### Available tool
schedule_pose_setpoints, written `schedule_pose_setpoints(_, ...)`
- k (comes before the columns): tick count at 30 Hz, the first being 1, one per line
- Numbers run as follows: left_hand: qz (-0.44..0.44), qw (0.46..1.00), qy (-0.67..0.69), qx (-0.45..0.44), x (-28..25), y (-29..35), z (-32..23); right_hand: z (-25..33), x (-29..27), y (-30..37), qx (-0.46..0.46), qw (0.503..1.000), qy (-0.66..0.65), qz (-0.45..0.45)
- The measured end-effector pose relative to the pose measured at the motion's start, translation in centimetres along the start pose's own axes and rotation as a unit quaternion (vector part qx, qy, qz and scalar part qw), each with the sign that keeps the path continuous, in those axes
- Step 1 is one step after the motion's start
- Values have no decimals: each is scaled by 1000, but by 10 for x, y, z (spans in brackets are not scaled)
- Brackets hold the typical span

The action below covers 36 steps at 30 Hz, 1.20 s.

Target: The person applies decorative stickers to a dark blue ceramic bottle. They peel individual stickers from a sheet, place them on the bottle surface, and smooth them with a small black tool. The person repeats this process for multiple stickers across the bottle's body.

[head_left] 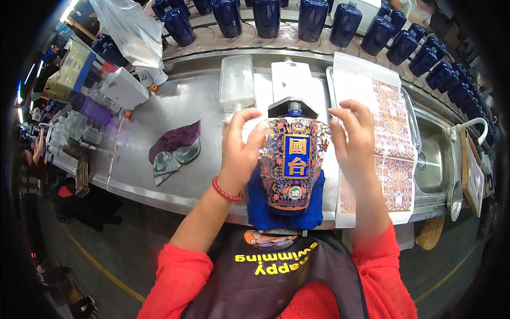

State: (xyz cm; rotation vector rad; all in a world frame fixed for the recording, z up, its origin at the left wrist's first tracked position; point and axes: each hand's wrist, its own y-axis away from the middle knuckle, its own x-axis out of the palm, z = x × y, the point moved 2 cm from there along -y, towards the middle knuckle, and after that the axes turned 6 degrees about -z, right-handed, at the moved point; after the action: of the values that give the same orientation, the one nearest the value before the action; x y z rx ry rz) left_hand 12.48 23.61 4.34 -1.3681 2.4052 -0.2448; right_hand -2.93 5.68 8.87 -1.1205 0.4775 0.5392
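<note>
Flanking patterned bottle (293, 183) on blue cloth (316, 204), we curl left hand (237, 146) at left, cannot tell if pinching; right hand (357, 141) spread, right.

Metal bench (188, 98); on it: crumpled purple-and-grey cloth (178, 146), clear plastic container (237, 82).

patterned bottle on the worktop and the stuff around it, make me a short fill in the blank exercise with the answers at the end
1. The patterned bottle rests on a cloth coloured ____.
2. The red beaded bracelet is worn on the person's ____ wrist.
3. The sheet of patterned labels lies on the bottle's ____ side as pictured.
4. The person's sleeves are coloured ____.

Missing words: blue; left; right; red.
</note>
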Motion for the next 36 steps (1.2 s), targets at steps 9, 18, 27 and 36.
schedule_pose_setpoints(9, 123, 972, -84, 183, 4, 33, -1, 17, 2, 66, 98, 978, -112, 147)
schedule_pose_setpoints(18, 150, 974, -67, 153, 3, 30, 5, 5, 9, 62, 142, 950, -220, 170)
schedule_pose_setpoints(27, 175, 974, -38, 138, -2, 32, 14, -4, 12, 76, 124, 940, -262, 182)
schedule_pose_setpoints(36, 210, 954, -21, 213, -3, 28, 23, -12, 15, 87, 99, 927, -292, 213)
